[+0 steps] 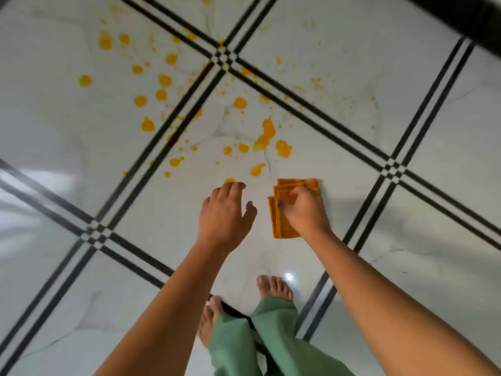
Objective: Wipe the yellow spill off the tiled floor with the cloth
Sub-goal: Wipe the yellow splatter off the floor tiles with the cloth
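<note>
1. Fingers [287,200] of the right hand [305,213] are curled round a folded orange cloth [283,226], and the thumb pinches it near its left edge. The grip looks firm, and the stacked folds poke out past the knuckles.
2. Fingers [233,185] of the left hand [225,213] are loosely bent and hold nothing. That hand hangs palm down just beside the cloth, apart from it.
3. From this view the cloth sits just short of the nearest yellow drops. I cannot tell whether it touches the floor [352,63], though it looks to be held above it.
4. Ahead of both hands the spill [267,134] lies scattered as blobs and fine specks across several white tiles. It spreads over the crossing of black lines [173,126] and is thickest straight ahead.
5. Most drops are whole blobs, so I judge the wiping has hardly begun — the step in hand is bringing the cloth to the spill.
6. The next move calls for laying the cloth flat on the closest blobs, then pressing and drawing it inward so the liquid gathers and does not spread.
7. The far specks will need a longer reach — the bare feet [273,287] stand on clean tile behind the hands, and a step forward could land in the drops.
</note>
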A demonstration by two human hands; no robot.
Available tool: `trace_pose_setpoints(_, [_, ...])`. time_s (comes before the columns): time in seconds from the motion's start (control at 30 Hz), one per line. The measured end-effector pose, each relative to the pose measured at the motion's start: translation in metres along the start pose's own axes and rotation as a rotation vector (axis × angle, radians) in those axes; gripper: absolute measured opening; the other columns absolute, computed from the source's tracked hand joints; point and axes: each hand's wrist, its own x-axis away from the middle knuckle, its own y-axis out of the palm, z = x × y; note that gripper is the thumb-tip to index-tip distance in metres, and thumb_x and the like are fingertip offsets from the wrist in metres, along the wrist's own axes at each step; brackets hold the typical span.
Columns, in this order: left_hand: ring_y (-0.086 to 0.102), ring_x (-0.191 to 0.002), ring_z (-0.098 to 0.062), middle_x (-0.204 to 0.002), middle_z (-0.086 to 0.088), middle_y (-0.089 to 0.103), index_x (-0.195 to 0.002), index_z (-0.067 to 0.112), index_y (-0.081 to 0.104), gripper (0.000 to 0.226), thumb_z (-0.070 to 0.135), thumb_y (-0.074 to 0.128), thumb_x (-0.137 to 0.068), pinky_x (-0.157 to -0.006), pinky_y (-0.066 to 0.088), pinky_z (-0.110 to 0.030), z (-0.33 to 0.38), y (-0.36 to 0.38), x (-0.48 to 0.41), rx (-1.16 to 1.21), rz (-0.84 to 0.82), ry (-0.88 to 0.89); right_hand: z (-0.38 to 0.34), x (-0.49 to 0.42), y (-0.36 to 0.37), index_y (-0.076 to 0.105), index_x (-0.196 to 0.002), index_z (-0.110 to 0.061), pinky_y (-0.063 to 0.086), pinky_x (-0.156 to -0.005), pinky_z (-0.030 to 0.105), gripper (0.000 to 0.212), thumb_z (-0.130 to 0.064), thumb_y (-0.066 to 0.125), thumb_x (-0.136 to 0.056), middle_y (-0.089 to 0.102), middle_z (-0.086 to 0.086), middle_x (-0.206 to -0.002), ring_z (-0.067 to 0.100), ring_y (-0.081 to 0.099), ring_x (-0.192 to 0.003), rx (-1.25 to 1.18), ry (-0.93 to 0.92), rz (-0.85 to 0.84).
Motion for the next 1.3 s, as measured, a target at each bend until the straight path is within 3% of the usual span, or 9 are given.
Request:
trace_pose_setpoints(0.17, [0.05,-0.116,-0.033,-0.127,-0.012,0.056,-0.122,0.009,0.054,0.04,0.025,0.055,-0.086,-0.094,0.038,-0.042,-0.055,0.098,-0.056,-0.053,0.019,0.107,0.049,-0.058,0.099,0.049,-0.118,-0.006,0.043,-0.083,0.037,0.058,-0.046,0.067,-0.081,0.052,0.015,-0.119,0.032,0.049,-0.11,0.097,0.073,0.067])
trace_pose_setpoints(0.3, [0.058,-0.111,-0.033,-0.12,-0.015,0.062,-0.113,0.005,0.062,0.04,0.028,0.048,-0.083,-0.09,0.045,-0.043,-0.075,0.121,-0.083,-0.109,0.065,0.262,0.07,-0.073,0.116,0.055,-0.089,-0.005,0.025,-0.065,0.019,0.018,-0.019,0.065,-0.084,0.053,0.014,-0.092,0.03,0.053,-0.089,-0.017,0.001,0.211])
trace_pose_setpoints(0.4, [0.058,-0.113,-0.032,-0.121,-0.015,0.062,-0.111,0.006,0.064,0.041,0.03,0.045,-0.084,-0.094,0.043,-0.043,-0.094,0.115,-0.105,-0.138,0.119,0.319,0.052,-0.094,0.113,0.055,-0.075,-0.006,0.026,-0.061,0.019,0.013,-0.011,0.066,-0.082,0.055,0.009,-0.077,0.027,0.054,-0.074,-0.209,-0.033,0.355])
trace_pose_setpoints(0.53, [0.054,-0.118,-0.032,-0.124,-0.013,0.06,-0.111,0.008,0.064,0.041,0.033,0.042,-0.087,-0.098,0.038,-0.044,-0.128,0.092,-0.124,-0.186,0.191,0.336,0.004,-0.119,0.112,0.061,-0.102,-0.007,0.037,-0.082,0.022,0.031,-0.029,0.069,-0.083,0.061,0.012,-0.102,0.029,0.055,-0.098,-0.306,-0.215,0.491])
trace_pose_setpoints(0.63, [0.046,-0.126,-0.033,-0.132,-0.016,0.054,-0.119,0.005,0.059,0.05,0.036,0.036,-0.088,-0.104,0.031,-0.047,-0.158,0.078,-0.124,-0.223,0.197,0.275,-0.006,-0.13,0.136,0.029,-0.145,-0.02,0.018,-0.111,0.045,0.072,-0.06,0.045,-0.087,0.026,0.016,-0.152,0.031,0.017,-0.141,-0.035,-0.046,0.378])
trace_pose_setpoints(0.7, [0.035,-0.134,-0.032,-0.141,-0.016,0.044,-0.129,0.003,0.051,0.057,0.038,0.032,-0.089,-0.109,0.022,-0.047,-0.175,0.082,-0.116,-0.216,0.225,0.171,-0.008,-0.143,0.151,0.008,-0.15,-0.029,0.001,-0.113,0.053,0.074,-0.064,0.03,-0.089,0.001,0.014,-0.159,0.034,-0.006,-0.144,0.093,0.07,0.339])
trace_pose_setpoints(0.87, [-0.012,-0.141,-0.013,-0.153,0.001,-0.007,-0.149,0.012,0.007,0.073,0.05,0.018,-0.087,-0.114,-0.008,-0.034,-0.212,0.107,-0.1,-0.086,0.34,-0.249,-0.087,-0.212,0.167,0.024,-0.146,-0.039,0.004,-0.112,0.057,0.063,-0.064,0.025,-0.088,0.015,0.014,-0.157,0.04,0.005,-0.144,0.336,-0.273,0.383])
trace_pose_setpoints(1.07, [-0.016,-0.141,-0.011,-0.154,0.001,-0.011,-0.148,0.014,-0.003,0.07,0.05,0.011,-0.09,-0.115,-0.01,-0.036,-0.218,0.125,-0.078,-0.01,0.358,-0.426,-0.02,-0.127,0.196,0.026,-0.141,-0.051,0.017,-0.109,0.059,0.066,-0.07,0.037,-0.079,0.02,0.004,-0.157,0.033,0.012,-0.144,0.577,-1.003,0.126])
trace_pose_setpoints(1.3, [-0.019,-0.14,-0.01,-0.152,0.004,-0.014,-0.148,0.015,-0.004,0.069,0.051,0.012,-0.09,-0.113,-0.015,-0.032,-0.23,0.122,-0.079,0.004,0.358,-0.397,-0.133,-0.2,0.198,0.019,-0.143,-0.049,0.004,-0.11,0.062,0.065,-0.071,0.024,-0.083,0.013,0.006,-0.159,0.036,0.005,-0.145,0.509,-0.685,0.251])
